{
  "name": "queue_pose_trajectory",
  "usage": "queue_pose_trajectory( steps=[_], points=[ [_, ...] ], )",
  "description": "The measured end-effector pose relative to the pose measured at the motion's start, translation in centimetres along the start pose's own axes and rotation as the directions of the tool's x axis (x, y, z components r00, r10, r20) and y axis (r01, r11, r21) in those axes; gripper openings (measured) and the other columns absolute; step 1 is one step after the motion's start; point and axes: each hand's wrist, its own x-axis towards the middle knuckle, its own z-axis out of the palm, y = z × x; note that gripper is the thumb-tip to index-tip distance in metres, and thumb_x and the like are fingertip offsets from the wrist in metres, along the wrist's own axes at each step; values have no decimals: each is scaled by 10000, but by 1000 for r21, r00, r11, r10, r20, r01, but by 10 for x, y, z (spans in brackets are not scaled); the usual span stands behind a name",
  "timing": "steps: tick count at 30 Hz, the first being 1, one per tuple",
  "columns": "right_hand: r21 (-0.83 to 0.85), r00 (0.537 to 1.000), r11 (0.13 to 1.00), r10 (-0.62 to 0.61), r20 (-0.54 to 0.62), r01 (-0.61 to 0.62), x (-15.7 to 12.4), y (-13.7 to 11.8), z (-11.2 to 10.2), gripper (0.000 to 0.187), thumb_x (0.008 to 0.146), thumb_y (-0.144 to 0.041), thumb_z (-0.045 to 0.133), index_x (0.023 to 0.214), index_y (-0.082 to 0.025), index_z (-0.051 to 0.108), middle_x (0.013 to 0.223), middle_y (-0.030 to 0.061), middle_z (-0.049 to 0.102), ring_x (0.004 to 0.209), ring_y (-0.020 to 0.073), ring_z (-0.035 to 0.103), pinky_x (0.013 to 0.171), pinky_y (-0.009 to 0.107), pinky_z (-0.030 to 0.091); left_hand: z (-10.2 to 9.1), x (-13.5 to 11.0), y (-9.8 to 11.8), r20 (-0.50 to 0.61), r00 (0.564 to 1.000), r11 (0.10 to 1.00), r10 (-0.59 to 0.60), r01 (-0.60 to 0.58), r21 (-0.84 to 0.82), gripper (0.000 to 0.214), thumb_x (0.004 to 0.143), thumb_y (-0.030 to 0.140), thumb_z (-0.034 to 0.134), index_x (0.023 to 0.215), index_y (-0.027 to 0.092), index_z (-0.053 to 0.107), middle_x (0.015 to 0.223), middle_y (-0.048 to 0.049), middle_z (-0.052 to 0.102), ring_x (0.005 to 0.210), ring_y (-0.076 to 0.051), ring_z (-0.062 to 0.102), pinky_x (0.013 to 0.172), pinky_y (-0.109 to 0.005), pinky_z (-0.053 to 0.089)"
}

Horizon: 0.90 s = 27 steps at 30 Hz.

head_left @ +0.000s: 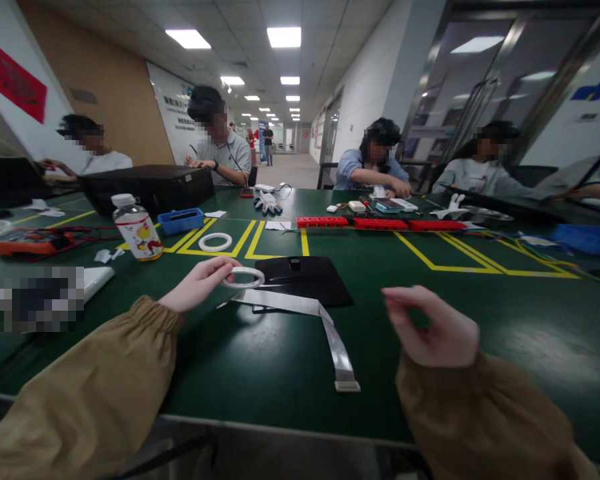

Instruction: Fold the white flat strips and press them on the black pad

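Observation:
My left hand pinches a white tape roll and holds it just above the green table. Under the roll lies a flat grey ribbon cable that runs toward the table's near edge, next to a black flat plate. My right hand hovers over the table to the right, fingers curled with thumb and forefinger close together; nothing shows in it.
A second white tape roll, a bottle, a blue tray, a black case and an orange meter lie at the left. Red power strips cross the middle. Several other people sit at the far side.

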Motion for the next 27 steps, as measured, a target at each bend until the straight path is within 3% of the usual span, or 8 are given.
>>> queue_pose_trajectory(
  steps=[3, 6, 10, 15, 19, 22, 24, 27],
  points=[
    [80, 986, 989, -131, 103, 123, 34, -22, 63, 175, 837, -167, 520, 997, -192, 584, 825, 40, 601, 660, 134, 552, 589, 270, 456, 6, -2, 23, -2, 998, 990, 66, -66, -122, 351, 864, 460, 428, 934, 153, 582, 734, -12, 529, 729, -159, 512, 697, -260, 415],
    [74, 960, 984, -176, 217, 163, 52, -31, 105, 222, 873, -230, 487, 1065, -166, 577, 1033, 76, 588, 858, 168, 570, 703, 281, 481, 22, -3, 40, -1, 990, 958, 143, -138, -252, 306, 874, 413, 441, 921, 145, 581, 718, -10, 514, 702, -144, 491, 656, -243, 401],
    [-7, 940, 979, -192, 283, 203, 48, -19, 129, 255, 924, -214, 386, 1064, -147, 588, 918, 69, 626, 828, 165, 586, 725, 283, 477, 46, -4, 42, -39, 995, 891, 87, -96, -445, 283, 851, 412, 488, 841, 138, 559, 655, 12, 466, 607, -111, 438, 576, -217, 369],
    [4, 953, 985, -168, 253, 172, 33, -3, 136, 253, 924, -216, 382, 1083, -155, 569, 902, 75, 632, 821, 171, 589, 733, 290, 486, 59, -5, 29, 145, 987, 862, 71, 13, -506, 364, 847, 465, 480, 712, 133, 547, 565, 34, 399, 531, -94, 384, 519, -208, 321],
    [95, 979, 994, -66, 192, 48, 33, -2, 136, 221, 906, -196, 389, 1042, -161, 559, 941, 73, 627, 867, 178, 588, 781, 307, 484, 56, -9, 34, 179, 973, 850, 148, -32, -527, 365, 885, 438, 423, 751, 134, 574, 613, 10, 469, 617, -123, 460, 631, -242, 384],
    [174, 972, 976, 94, 214, -133, 34, -3, 135, 197, 897, -219, 399, 991, -164, 564, 864, 49, 630, 763, 159, 601, 710, 278, 490, 54, -11, 39, 201, 960, 854, 197, -67, -516, 367, 907, 421, 387, 795, 132, 584, 674, -11, 523, 673, -137, 502, 695, -257, 405],
    [254, 933, 920, 225, 280, -298, 34, -4, 136, 195, 903, -275, 406, 931, -165, 565, 763, 26, 621, 641, 137, 589, 613, 247, 485, 53, -12, 41, 203, 955, 852, 217, -84, -517, 362, 916, 412, 376, 818, 131, 582, 700, -20, 542, 701, -146, 519, 722, -265, 414],
    [380, 824, 747, 394, 407, -546, 31, -5, 140, 296, 897, -423, 416, 855, -160, 547, 683, 14, 606, 485, 112, 534, 465, 222, 444, 52, -13, 43, 204, 951, 846, 231, -93, -524, 323, 920, 386, 383, 858, 134, 576, 753, -30, 566, 762, -160, 544, 766, -280, 423]
  ],
)
